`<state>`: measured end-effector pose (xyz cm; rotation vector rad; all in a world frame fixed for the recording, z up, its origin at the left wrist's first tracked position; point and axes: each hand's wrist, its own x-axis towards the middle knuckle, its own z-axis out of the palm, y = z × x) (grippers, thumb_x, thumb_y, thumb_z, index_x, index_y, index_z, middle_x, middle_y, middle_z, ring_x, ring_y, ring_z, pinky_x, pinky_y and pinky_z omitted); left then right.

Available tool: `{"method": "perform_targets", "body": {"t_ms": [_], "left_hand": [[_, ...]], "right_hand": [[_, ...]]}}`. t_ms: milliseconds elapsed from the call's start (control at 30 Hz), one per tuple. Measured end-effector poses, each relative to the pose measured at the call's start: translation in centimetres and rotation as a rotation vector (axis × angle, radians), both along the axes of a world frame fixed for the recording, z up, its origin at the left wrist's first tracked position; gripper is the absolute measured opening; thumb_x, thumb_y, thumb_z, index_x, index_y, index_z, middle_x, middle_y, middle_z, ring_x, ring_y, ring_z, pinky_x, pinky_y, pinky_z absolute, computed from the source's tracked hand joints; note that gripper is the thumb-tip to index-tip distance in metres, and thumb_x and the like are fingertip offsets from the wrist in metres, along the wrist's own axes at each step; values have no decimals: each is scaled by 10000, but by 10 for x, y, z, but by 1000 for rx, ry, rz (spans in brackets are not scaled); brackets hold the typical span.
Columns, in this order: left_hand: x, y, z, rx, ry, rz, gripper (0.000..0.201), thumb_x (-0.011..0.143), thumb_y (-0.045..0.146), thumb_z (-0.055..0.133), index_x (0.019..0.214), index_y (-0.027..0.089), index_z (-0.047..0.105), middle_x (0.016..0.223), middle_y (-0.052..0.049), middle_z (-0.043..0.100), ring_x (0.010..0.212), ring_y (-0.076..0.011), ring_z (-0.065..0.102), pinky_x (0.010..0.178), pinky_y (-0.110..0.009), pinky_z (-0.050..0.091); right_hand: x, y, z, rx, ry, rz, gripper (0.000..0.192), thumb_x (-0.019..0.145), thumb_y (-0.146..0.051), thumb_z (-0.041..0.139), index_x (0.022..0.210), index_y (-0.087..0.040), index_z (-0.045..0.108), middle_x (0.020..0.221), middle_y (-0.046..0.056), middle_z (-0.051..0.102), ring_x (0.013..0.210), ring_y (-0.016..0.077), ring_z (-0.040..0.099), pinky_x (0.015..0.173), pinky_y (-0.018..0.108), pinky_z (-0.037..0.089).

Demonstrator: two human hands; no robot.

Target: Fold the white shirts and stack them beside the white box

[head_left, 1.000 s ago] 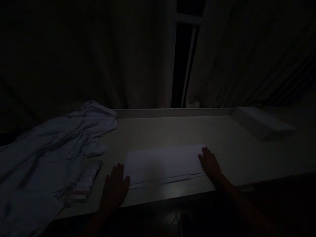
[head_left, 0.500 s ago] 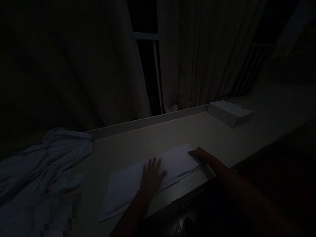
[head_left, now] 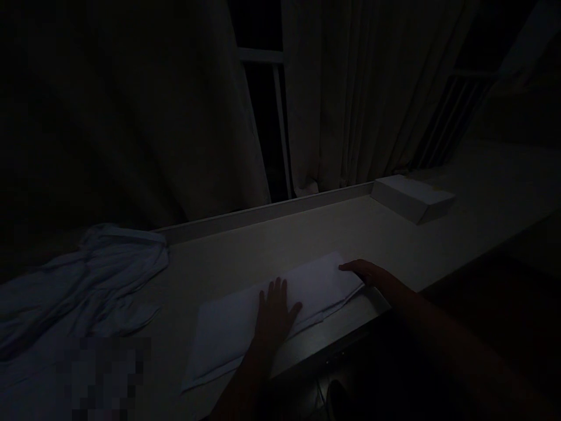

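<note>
Folding step: left hand point(head_left: 275, 313) lies flat, fingers spread, on the folded cloth point(head_left: 267, 313); right hand point(head_left: 366, 273), fingers together, touches its end. Next fold likely needs aligned edges.

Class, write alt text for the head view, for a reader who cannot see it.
In dim light, a left hand lies flat on a folded cloth on a pale table, the right hand at its right end. Crumpled cloth lies left, a box far right.

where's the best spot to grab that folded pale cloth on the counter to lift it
Probably the right short end of the folded pale cloth, from the right, beside the right hand: its layered edges show there, while the left hand lies flat on its middle.
</note>
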<state>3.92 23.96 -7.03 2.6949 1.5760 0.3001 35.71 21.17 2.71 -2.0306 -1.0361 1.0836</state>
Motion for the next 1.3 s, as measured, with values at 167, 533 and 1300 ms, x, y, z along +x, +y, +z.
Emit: {"method": "perform_targets", "body": {"t_ms": [167,533,1300], "left_hand": [[6,-2,-1,-22,-24,24,855,894,691,228,1546,138,225,1620,-131,178,1504,-306,138,1203,-537,107],[10,13,10,-39,-35,-50,675,919,594,325,1506,261,350,1608,-80,265,1480,-329,219,1177,-574,148],[25,15,30,-18,-143,-129,621,925,522,402,1479,243,391,1560,-97,370,1447,-363,256,1153,-598,153]], "right_hand": [[5,10,4,-12,-108,5,209,719,-280,744,628,-153,605,584,5,587,608,137,568,516,217,391],[-10,42,95,154,-480,239,131,731,-253,700,728,-129,659,647,6,614,587,116,555,525,211,339],[-182,36,180,182,-1067,588,293,820,-222,611,1082,-114,686,1092,185,699,1003,251,677,827,305,495]]}}
